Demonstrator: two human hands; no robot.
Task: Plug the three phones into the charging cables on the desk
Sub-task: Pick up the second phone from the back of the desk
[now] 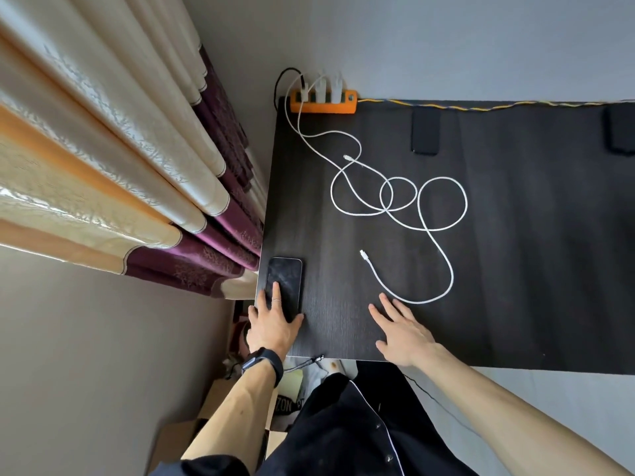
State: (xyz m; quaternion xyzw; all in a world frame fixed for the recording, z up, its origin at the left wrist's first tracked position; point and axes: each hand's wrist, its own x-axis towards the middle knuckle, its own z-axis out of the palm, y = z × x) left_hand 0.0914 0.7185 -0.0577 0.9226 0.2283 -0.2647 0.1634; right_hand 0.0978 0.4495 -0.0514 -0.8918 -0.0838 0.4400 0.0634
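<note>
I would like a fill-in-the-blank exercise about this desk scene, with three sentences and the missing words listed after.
1. The left hand rests on the ____ at the desk's near left corner.
2. The white chargers sit in a power strip coloured ____.
3. The right hand lies flat on the desk, holding ____.

Missing words: phone; orange; nothing

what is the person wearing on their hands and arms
Both forearms are bare. The left hand has a thin ring on one finger and a dark smartwatch on a black band at the wrist. The right hand shows no ring or watch. Dark sleeves are pushed up near the elbows.
</note>
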